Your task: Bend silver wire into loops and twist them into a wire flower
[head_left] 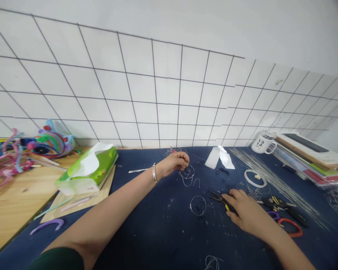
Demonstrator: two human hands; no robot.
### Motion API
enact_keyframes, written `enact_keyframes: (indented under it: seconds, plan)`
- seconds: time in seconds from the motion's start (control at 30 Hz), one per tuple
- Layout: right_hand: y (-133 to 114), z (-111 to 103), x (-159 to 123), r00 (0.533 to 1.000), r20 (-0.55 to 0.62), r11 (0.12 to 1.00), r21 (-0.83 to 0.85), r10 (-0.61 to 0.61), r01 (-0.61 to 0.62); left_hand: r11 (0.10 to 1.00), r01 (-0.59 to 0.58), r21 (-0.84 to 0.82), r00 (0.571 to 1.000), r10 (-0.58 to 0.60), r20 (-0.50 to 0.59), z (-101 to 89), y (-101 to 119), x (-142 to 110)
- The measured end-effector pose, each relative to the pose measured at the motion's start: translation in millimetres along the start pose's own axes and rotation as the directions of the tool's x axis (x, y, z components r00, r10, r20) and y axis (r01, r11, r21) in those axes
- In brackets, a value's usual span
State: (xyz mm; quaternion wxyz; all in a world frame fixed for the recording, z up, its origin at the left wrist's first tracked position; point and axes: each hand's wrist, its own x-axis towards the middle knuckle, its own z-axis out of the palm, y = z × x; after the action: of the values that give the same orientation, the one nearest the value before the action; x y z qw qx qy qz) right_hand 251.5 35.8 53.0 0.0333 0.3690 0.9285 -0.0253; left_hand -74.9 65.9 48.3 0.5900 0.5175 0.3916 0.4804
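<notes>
My left hand (174,163), with a silver bangle on the wrist, reaches far over the dark blue cloth (157,228) and its fingers are pinched on a piece of thin bent wire (188,175). My right hand (243,210) lies low on the cloth with its fingers on small pliers with yellow handles (220,198). A small wire ring (198,205) lies on the cloth between my two hands. More tangled wire (171,151) sits just beyond my left hand.
A green tissue pack (87,170) rests on a board at left, beside a heap of coloured pipe cleaners (8,157). A white plastic bottle (214,157), a tape roll (255,178), straight wires (273,180), scissors (290,225), a mug (263,144) and stacked sheets (312,155) lie right.
</notes>
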Motion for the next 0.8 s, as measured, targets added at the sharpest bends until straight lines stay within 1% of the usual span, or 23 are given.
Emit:
enact_keyframes:
  seconds: [0.2, 0.33, 0.57, 0.8]
  plan:
    - [-2, -2, 0, 1.000, 0.003, 1.000, -0.001, 0.001, -0.001, 0.998, 0.018, 0.054, 0.999, -0.020, 0.034, 0.8, 3, 0]
    - [-2, -2, 0, 1.000, 0.000, 1.000, -0.001, -0.001, 0.001, 0.997, 0.019, 0.077, 0.999, -0.022, 0.028, -1.3, 3, 0]
    - [-1, 0, 0, 1.000, -0.003, 1.000, 0.014, -0.001, 0.001, 0.987, 0.071, 0.147, 0.997, -0.074, 0.011, -12.1, -4, 3]
    - [0, 3, 0, 1.000, -0.012, 1.000, -0.021, -0.009, 0.009, 0.972, 0.115, 0.204, 0.990, -0.130, 0.061, -22.4, -4, 2]
